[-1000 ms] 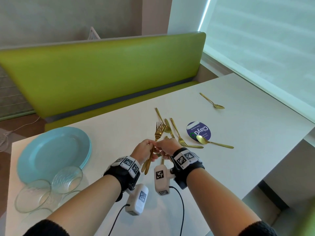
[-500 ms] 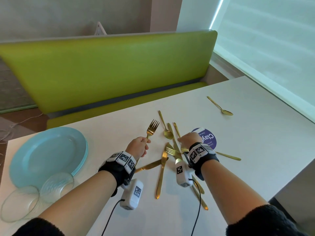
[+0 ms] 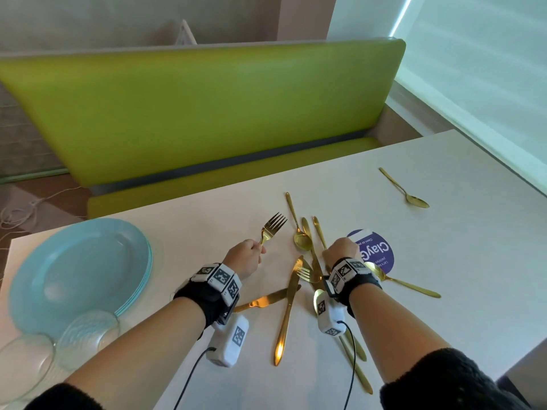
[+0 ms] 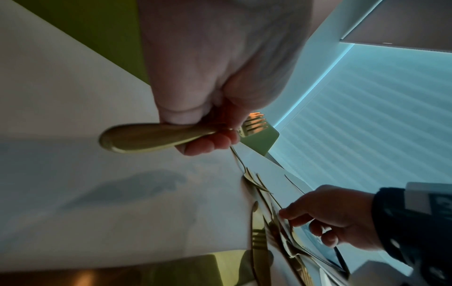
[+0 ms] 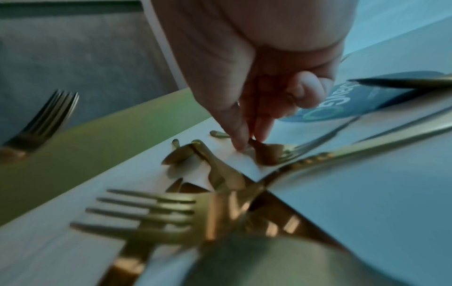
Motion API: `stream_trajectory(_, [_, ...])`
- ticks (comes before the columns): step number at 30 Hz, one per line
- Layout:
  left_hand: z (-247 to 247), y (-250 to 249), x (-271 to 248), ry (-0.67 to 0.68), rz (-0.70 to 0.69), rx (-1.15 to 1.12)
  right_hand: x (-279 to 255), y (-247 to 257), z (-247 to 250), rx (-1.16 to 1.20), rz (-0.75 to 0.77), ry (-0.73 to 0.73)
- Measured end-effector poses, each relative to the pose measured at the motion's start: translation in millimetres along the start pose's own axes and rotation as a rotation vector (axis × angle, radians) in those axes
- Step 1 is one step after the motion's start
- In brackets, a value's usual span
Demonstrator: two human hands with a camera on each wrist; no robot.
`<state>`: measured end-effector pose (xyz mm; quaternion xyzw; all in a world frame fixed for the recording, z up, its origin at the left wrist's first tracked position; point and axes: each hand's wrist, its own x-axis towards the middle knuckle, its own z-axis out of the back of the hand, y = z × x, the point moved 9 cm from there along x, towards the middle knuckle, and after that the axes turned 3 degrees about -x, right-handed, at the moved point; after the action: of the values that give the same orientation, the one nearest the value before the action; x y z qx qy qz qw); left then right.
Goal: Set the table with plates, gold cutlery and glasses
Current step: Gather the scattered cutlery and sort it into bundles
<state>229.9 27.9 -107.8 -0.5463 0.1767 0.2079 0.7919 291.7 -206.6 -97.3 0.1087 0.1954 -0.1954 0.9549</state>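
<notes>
fingers first: the left hand has its fingers curled tight round the handle of a gold fork, tines up and away, lifted off the white table. using the cutlery pile as our landmark and sweeping left to right: well left of it sits a stack of blue plates, all in one heap, with clear glasses bunched at its near edge. just left of the pile hangs that raised fork. in the pile itself, knives, forks and spoons lie crossed over one another. the right hand is down on it, thumb and fingertips pinching a gold handle end; which piece it belongs to i cannot tell. right of the pile, a purple round sticker, and well beyond, a lone spoon. my read: early days. no place is laid, so plates, glasses and nearly all cutlery are left to set out.
</notes>
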Motion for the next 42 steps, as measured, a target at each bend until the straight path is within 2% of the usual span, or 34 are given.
stream_trajectory(5, [11, 6, 3, -0.037, 0.040, -0.018, 0, -6, 18, 0.142, -0.031, -0.030])
stream_trajectory(8, [21, 2, 1, -0.065, 0.048, -0.037, -5, 3, 44, 0.134, 0.031, -0.101])
stream_trajectory(12, [30, -4, -2, -0.084, 0.067, -0.089, -25, 39, 76, -0.008, 0.370, -0.163])
stream_trajectory(15, [37, -12, -4, -0.111, 0.088, -0.156, -56, 70, 75, -0.301, 0.671, -0.157])
stream_trajectory(18, [26, -22, -14, -0.019, 0.123, -0.184, -91, 91, 55, -0.578, 0.898, -0.124])
stream_trajectory(22, [-5, -23, -30, 0.098, 0.153, -0.067, -125, 107, 31, -0.735, 1.067, -0.133])
stream_trajectory(24, [-23, -25, -42, 0.177, 0.137, -0.019, -133, 110, 21, -0.767, 1.101, -0.128])
stream_trajectory(27, [-38, -24, -49, 0.212, 0.104, 0.049, -139, 112, 14, -0.777, 1.119, -0.109])
stream_trajectory(30, [-50, -26, -55, 0.298, 0.041, 0.199, -140, 108, 12, -0.780, 1.120, -0.109])
stream_trajectory(35, [-62, -30, -60, 0.356, 0.047, 0.067, -133, 97, 13, -0.730, 1.101, -0.113])
stream_trajectory(42, [-72, -26, -52, 0.375, 0.054, -0.050, -114, 83, 25, -0.468, 1.047, -0.132])
